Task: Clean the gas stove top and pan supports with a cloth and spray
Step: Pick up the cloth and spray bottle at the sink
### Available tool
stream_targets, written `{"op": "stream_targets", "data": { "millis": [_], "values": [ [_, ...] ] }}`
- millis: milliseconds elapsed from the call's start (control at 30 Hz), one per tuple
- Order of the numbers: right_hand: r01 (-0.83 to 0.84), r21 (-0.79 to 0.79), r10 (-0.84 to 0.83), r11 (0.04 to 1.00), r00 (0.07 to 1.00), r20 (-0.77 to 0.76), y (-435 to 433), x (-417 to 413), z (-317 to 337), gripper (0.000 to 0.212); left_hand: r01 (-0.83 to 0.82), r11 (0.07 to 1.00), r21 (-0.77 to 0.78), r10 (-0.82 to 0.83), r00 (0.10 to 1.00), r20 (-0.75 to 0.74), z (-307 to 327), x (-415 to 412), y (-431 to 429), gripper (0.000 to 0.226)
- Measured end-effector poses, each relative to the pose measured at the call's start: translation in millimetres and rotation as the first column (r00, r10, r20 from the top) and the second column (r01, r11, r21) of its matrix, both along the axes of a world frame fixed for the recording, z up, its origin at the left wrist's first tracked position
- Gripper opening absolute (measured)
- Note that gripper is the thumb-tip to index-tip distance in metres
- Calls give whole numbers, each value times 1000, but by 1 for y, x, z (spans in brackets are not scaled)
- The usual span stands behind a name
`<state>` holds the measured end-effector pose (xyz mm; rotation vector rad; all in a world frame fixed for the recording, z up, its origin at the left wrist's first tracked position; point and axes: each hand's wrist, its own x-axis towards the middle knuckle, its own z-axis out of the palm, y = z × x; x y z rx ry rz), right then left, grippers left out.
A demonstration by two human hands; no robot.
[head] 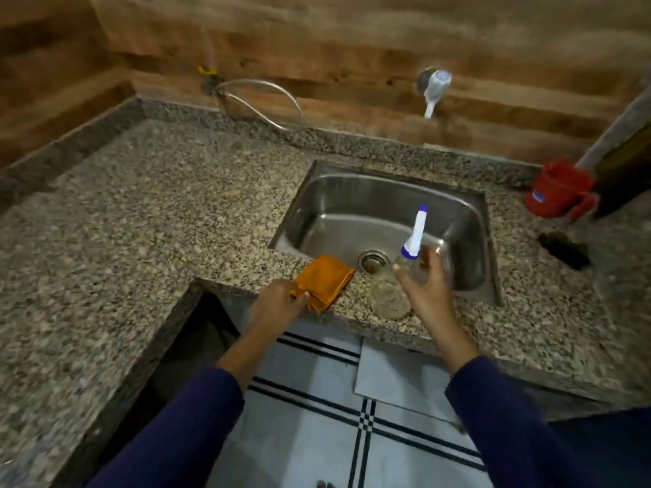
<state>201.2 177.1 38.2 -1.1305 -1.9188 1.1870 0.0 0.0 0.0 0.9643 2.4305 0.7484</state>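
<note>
From the head view, I judge the job is barely started: no gas stove or pan supports show anywhere, so all the cleaning is left. What I see looks like gathering the supplies.

My left hand [281, 304] pinches the near edge of the orange cloth [326, 281], which lies folded into a soft square on the counter [141, 206], just beside the sink [352, 188]. My right hand [428, 287] has its fingers curled round the spray bottle [408, 253], which is tilted over the sink's front rim.

The bottle is clear plastic with a rounded base, a blue collar and a slim white nozzle. The counter is speckled polished granite, L-shaped with a raised back lip. The sink is a brushed steel basin with rounded corners and a ringed drain. A braided metal hose [260, 100] loops along the wood-grain wall, and a red plastic mug [560, 191] sits far right.
</note>
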Motion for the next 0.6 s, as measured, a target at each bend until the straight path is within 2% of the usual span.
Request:
{"op": "stream_targets", "data": {
  "millis": [67, 233, 300, 400, 500, 567, 600],
  "values": [
    [16, -44, -17, 999, 1000, -15, 2, -12, -6, 52, -41, 998, -44, 37, 996, -82, -16, -11, 15, 42],
    [121, -21, -121, 992, 992, -20, -5, -21, -24, 34, -158, 970, -183, 115, 968, -223, -35, -23, 41, 41],
    [131, -21, -132, 991, 991, -29, -6, -22, -22, 29, -182, 955, -234, 134, 969, -206, -35, -26, 47, 37],
    [121, -5, -121, 993, 993, -8, -22, -28, -15, 28, -214, 950, -227, 213, 977, -29, -25, -32, 46, 27],
    [108, -10, -108, 994, 994, -21, -47, -46, -4, 31, -184, 982, -31, 186, 963, 195, -2, -45, 23, 23],
    [64, 15, -63, 998, 997, -37, -78, -72, 3, 35, -266, 960, 84, 203, 873, 443, 15, -59, -20, 18],
    [52, 29, -50, 998, 998, -39, -85, -78, 8, 35, -347, 931, 116, 223, 789, 572, 22, -59, -32, 19]
  ]
}}
